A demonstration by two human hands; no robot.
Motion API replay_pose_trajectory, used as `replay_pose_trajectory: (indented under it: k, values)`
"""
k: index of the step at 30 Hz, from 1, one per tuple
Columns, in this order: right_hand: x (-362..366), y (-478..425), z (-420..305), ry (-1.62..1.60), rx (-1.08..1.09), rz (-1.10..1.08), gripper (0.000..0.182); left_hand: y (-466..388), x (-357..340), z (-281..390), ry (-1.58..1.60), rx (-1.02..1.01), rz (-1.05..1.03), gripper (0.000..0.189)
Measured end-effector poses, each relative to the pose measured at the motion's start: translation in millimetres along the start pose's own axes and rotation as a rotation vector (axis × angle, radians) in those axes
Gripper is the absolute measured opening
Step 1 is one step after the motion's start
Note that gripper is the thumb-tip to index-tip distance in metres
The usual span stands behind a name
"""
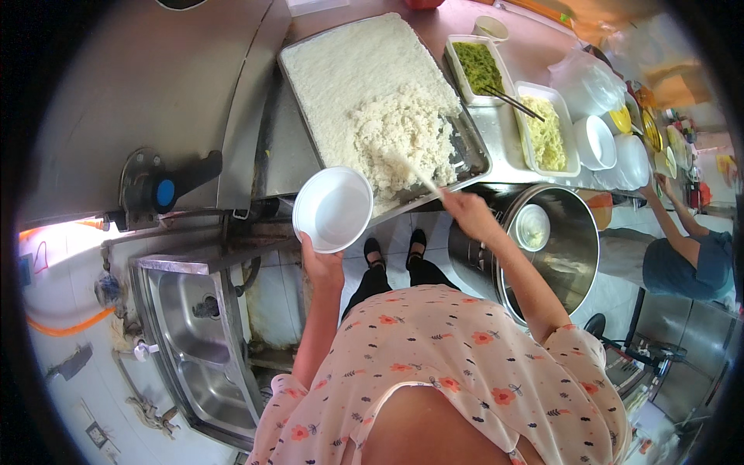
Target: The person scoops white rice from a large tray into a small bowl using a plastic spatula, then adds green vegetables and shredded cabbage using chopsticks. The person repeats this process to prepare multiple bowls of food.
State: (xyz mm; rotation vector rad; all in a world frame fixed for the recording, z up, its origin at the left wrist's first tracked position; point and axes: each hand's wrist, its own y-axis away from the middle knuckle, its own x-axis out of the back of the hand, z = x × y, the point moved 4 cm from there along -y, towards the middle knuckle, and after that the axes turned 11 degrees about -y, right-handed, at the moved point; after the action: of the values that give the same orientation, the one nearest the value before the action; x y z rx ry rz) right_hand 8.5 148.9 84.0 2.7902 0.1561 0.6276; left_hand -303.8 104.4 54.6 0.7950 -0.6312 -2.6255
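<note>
My left hand [321,264] grips the rim of a white bowl [333,210], tilted with its bare inside facing me. The bowl is beside the near edge of a large metal tray [484,164] of cooked white rice [360,67]. In my right hand [469,214] is the handle of a pale paddle or spoon [419,176], and its far end reaches into the rice. Loose, broken-up clumps lie at the near right of the tray, where some bare metal shows. Toward the far left the rice forms a flat, even layer.
White containers of shredded green vegetable [478,65] and pale shreds [545,136] stand to the right, with dark chopsticks [514,103] across them. Below the counter is a tall steel pot [561,273] with a bowl inside. A co-worker [689,256] stands far right. A steel sink [195,314] is left.
</note>
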Motion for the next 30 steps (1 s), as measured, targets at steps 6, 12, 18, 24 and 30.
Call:
replay_pose_trajectory:
  k: [6, 12, 18, 24, 30]
  values:
    - [52.3, 19.3, -15.7, -0.040, -0.292, -0.015, 0.037, -1.9, -5.4, 4.2, 0.007, -0.027, -0.006, 0.054]
    - [38.6, 13.1, 11.1, -0.287, -0.507, 0.029, 0.035, -4.9, -13.8, -4.7, 0.021, 0.029, -0.040, 0.055]
    - [-23.2, 10.7, -19.5, -0.620, -0.499, 0.008, 0.025, -8.7, -11.0, -7.2, 0.033, 0.008, -0.012, 0.055]
    - [41.6, 17.5, -43.6, 0.269, -0.079, -0.055, 0.028, -9.4, 1.4, 1.3, 0.039, -0.032, 0.040, 0.055]
    - [29.1, 5.2, -22.5, 0.551, 0.071, -0.086, 0.025, -10.1, -3.2, -1.6, 0.035, 0.008, -0.011, 0.054]
